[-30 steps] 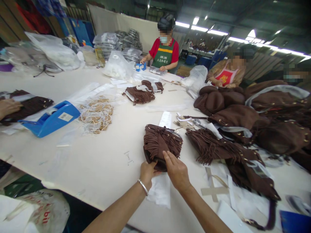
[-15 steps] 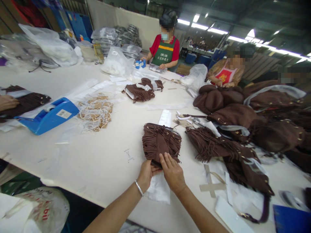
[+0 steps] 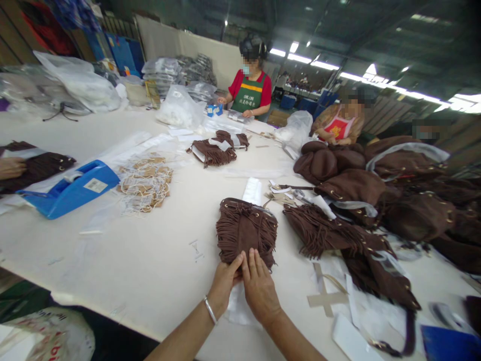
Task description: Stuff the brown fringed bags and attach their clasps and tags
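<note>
A dark brown fringed bag [image 3: 246,230] lies flat on the table in front of me, gold eyelets along its far edge. My left hand [image 3: 222,288], with a silver bangle at the wrist, grips the bag's near edge, thumb on top and the other fingers hidden beneath. Stretched out flat, the fingers of my right hand [image 3: 260,291] rest on the near part of the bag, close beside the left thumb. A strip of white paper [image 3: 252,191] runs under the bag and shows again beneath my hands.
To the right lie another fringed bag [image 3: 319,228] and a heap of brown bags [image 3: 349,185]. A blue tape dispenser [image 3: 75,188] and a pile of strung tags [image 3: 146,183] stand left. Beyond are two wrapped bags [image 3: 214,152] and a co-worker [image 3: 251,93]. Another person's hand [image 3: 11,168] shows far left.
My left thumb has come up onto the bag's near edge, where that hand was lower and partly underneath. The near edge now lies flatter. The view has tilted slightly.
</note>
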Tool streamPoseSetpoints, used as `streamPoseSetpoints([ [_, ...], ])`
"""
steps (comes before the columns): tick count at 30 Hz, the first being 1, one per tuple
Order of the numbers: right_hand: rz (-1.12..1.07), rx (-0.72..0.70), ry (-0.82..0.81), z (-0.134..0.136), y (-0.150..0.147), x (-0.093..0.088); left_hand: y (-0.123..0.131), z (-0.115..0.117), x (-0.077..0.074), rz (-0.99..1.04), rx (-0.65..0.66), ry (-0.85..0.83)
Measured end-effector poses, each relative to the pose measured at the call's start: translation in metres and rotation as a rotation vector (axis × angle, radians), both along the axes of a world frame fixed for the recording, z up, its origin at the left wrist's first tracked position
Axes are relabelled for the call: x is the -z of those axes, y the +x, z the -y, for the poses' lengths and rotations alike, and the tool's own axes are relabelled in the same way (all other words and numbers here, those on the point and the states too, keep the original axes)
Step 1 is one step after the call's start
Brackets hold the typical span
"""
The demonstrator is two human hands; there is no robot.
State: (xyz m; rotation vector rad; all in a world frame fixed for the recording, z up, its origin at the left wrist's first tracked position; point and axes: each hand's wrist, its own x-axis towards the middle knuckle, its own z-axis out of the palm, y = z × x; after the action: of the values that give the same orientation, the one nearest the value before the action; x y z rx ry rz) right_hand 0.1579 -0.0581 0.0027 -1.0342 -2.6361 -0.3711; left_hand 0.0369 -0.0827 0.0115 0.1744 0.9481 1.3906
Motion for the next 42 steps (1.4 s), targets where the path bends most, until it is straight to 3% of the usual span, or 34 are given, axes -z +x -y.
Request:
streamPoseSetpoints([
  [3,0.004,-0.001,0.04,0.005,0.0,-0.007,0.003,0.0,0.008,-0.027,-0.011,-0.032],
  [5,0.006,-0.034,-0.012,-0.003,-0.003,-0.024,0.003,0.0,0.014,-0.03,-0.015,-0.06],
  [8,-0.033,0.011,-0.178,-0.032,-0.018,-0.059,0.005,-0.002,0.019,-0.024,-0.045,-0.13],
  [10,-0.116,0.084,-0.199,-0.058,-0.032,-0.069,0.006,-0.004,0.021,-0.021,-0.062,-0.183],
  [12,-0.191,0.114,-0.152,-0.079,-0.044,-0.059,0.007,-0.005,0.022,-0.019,-0.041,-0.243],
  [14,-0.22,0.098,-0.133,-0.093,-0.049,-0.034,0.008,-0.005,0.026,-0.018,0.011,-0.287],
  [17,-0.243,0.058,-0.178,-0.101,-0.041,0.002,0.007,-0.004,0.032,-0.037,0.058,-0.323],
  [19,-0.271,0.027,-0.228,-0.105,-0.031,0.013,0.004,-0.004,0.034,-0.056,0.064,-0.329],
  [22,-0.328,-0.025,-0.321,-0.112,-0.019,0.013,-0.005,-0.007,0.03,-0.053,0.006,-0.295],
  [27,-0.447,-0.066,-0.479,-0.119,-0.013,0.007,-0.024,-0.012,0.011,0.049,-0.103,-0.176],
  [30,-0.501,-0.037,-0.552,-0.12,-0.012,0.006,-0.036,-0.011,0.002,0.026,-0.094,-0.102],
  [33,-0.519,-0.009,-0.608,-0.12,-0.011,0.006,-0.046,-0.015,-0.003,-0.221,-0.066,-0.056],
  [38,-0.528,0.023,-0.648,-0.122,-0.01,0.006,-0.043,-0.029,-0.002,-0.75,-0.179,-0.03],
  [42,-0.53,0.027,-0.652,-0.122,-0.01,0.006,-0.03,-0.036,0.003,-0.958,-0.201,-0.054],
])
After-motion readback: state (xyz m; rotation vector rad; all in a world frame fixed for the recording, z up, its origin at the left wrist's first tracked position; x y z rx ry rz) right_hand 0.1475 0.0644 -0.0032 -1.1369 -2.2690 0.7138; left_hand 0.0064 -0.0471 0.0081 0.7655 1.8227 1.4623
